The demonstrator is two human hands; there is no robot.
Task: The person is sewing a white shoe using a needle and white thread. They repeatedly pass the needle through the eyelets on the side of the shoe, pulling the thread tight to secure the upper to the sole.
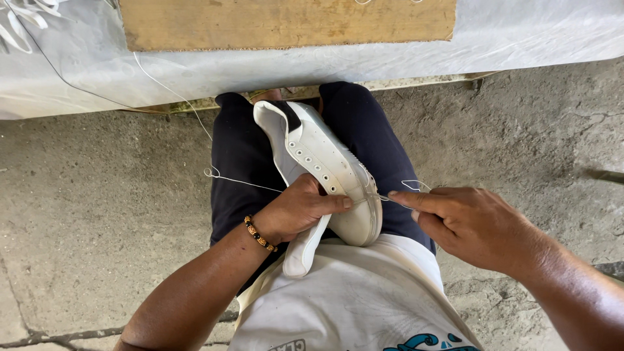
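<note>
Head view, left hand [296, 211] clamps white shoe [325, 166], right hand [471, 224] pinches needle [385, 197].

The white sneaker [325, 172] looks like smooth matt leather, with a slightly glossy rubber sole. The thread [244, 181] is thin and pale. The wooden board [286, 23] is rough and raw, lying on a creased plastic sheet [533, 32]. The concrete floor [97, 208] is grey, coarse and cracked.
</note>
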